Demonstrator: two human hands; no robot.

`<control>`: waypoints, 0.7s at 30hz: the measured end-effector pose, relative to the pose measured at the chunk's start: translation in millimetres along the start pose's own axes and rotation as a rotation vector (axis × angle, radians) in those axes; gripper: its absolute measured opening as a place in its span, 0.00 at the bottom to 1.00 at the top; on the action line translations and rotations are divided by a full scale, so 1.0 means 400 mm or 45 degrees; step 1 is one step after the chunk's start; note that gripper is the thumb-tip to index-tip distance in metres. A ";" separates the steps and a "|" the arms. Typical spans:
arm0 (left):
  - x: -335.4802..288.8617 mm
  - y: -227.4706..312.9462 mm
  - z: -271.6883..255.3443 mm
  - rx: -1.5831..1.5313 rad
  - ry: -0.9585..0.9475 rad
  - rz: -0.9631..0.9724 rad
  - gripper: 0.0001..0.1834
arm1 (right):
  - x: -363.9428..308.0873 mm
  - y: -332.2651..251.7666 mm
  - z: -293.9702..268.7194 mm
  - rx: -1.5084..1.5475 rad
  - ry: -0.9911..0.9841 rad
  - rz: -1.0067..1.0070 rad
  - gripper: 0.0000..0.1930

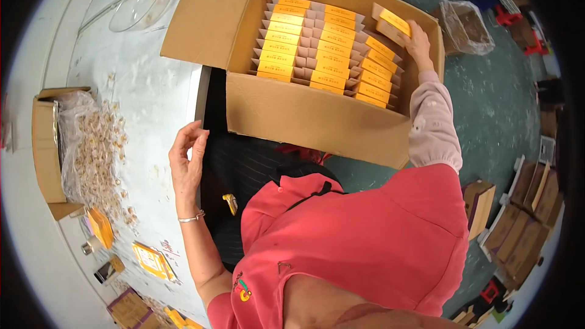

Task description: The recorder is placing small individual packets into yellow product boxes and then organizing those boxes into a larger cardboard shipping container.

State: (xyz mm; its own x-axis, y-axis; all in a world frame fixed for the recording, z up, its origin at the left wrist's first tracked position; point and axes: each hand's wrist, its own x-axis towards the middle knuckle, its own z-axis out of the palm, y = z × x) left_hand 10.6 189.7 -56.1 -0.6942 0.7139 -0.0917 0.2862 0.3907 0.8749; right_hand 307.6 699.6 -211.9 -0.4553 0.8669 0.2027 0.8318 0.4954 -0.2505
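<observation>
A large cardboard carton (317,106) stands in front of me with its flaps raised. Inside it, small yellow-edged boxes (332,55) stand upright in three rows. My right hand (418,44) reaches into the carton's far right corner, its fingers closed on the end of one yellow box (393,22). That box is tilted and sits higher than the others in the right row. My left hand (187,157) hovers by the edge of the white table (146,164), fingers loosely bent, thumb apart, nothing between them.
Many small loose pieces (100,158) spill over the table from a plastic-lined box (49,152). A clear round tub (143,6) lies at the far left. Flat yellow packages (152,261) rest nearer me. A plastic-lined carton (468,27) stands beyond my right hand, and stacked cartons (524,213) at right.
</observation>
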 end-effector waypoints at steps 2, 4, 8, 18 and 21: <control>-0.015 -0.023 -0.013 0.039 -0.021 -0.077 0.15 | 0.015 0.132 0.140 0.008 -0.040 0.051 0.20; -0.034 -0.057 -0.037 0.065 -0.044 -0.154 0.15 | 0.032 0.201 0.234 0.331 -0.322 0.062 0.18; -0.091 -0.111 -0.079 -0.035 0.102 -0.298 0.16 | 0.052 0.199 0.303 0.409 -0.572 0.203 0.19; -0.176 -0.146 -0.134 0.016 0.290 -0.405 0.21 | 0.125 0.194 0.302 0.369 -0.537 -0.063 0.23; -0.265 -0.159 -0.208 0.084 0.459 -0.495 0.19 | 0.096 -0.078 0.362 0.057 -0.722 -0.047 0.26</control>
State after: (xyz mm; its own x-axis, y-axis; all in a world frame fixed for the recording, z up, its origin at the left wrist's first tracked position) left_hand 10.9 40.9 -62.6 -0.9368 0.2689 -0.2240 -0.0047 0.6305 0.7762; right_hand 218.1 725.3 -333.4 -0.5933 0.7365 -0.3249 0.8034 0.5171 -0.2950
